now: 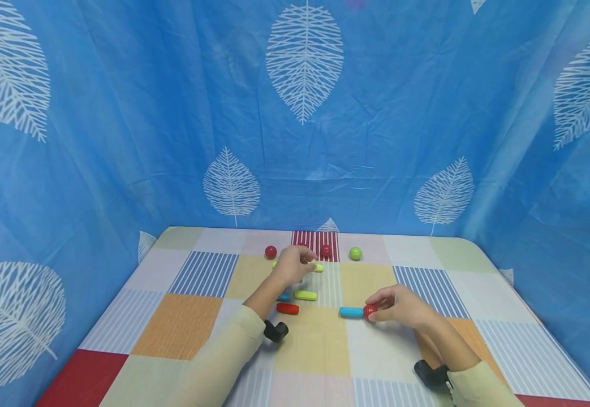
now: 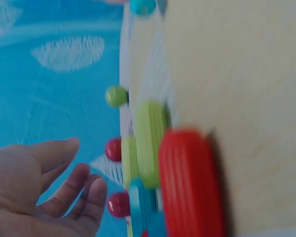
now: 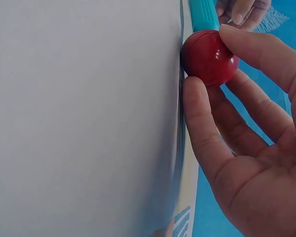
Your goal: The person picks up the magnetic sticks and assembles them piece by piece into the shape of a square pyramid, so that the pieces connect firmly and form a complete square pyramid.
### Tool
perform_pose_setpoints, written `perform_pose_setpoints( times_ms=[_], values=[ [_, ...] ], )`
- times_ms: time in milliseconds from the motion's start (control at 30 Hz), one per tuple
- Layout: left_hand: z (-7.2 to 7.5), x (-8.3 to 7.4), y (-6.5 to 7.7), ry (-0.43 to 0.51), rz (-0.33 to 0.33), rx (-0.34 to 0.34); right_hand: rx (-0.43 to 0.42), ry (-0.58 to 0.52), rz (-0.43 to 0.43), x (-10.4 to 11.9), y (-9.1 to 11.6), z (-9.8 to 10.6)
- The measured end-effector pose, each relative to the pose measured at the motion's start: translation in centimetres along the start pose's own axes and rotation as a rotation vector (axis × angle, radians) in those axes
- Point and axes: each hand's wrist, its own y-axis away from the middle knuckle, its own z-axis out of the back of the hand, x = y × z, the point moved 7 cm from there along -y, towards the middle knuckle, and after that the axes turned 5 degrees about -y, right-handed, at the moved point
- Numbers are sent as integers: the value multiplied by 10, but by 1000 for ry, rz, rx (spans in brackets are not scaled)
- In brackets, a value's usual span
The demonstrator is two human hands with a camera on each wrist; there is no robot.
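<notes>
Thumb and fingers of my right hand point(image 1: 401, 306) pinch a glossy red ball point(image 3: 209, 58) low at the tabletop. Right at the ball lies the end of a light blue ribbed stick point(image 1: 351, 312), which points left. My left hand point(image 1: 291, 267) is held over the group of sticks farther back, its fingers loosely bent and nothing between them. Under and around it are a yellow-green stick point(image 1: 306, 295), a red stick point(image 1: 287, 308) and a partly covered blue stick point(image 1: 284, 296). Another yellow-green stick point(image 1: 319, 267) shows beside the left fingertips.
Along the back of the table sit a red ball point(image 1: 271, 252), a second red ball point(image 1: 326, 250) and a green ball point(image 1: 356, 253). A patchwork cloth point(image 1: 182, 325) covers the table. Blue leaf-patterned curtains point(image 1: 376, 113) enclose the back and both sides.
</notes>
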Motion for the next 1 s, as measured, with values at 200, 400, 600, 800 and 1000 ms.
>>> perform_pose_setpoints(
  times_ms=[200, 400, 600, 800, 1000],
  values=[
    [11, 15, -22, 21, 60, -67, -30, 9, -18, -2, -3, 5],
    [10, 25, -33, 13, 91, -87, -32, 5, -33, -4, -5, 6],
    [5, 30, -43, -39, 108, -100, -32, -2, -46, -6, -10, 10],
    [-2, 37, -49, -63, 153, -59, -19, -12, -39, -8, -12, 11],
    [-3, 38, -50, -38, 167, -65, -9, -24, -23, -9, -13, 11]
  ],
)
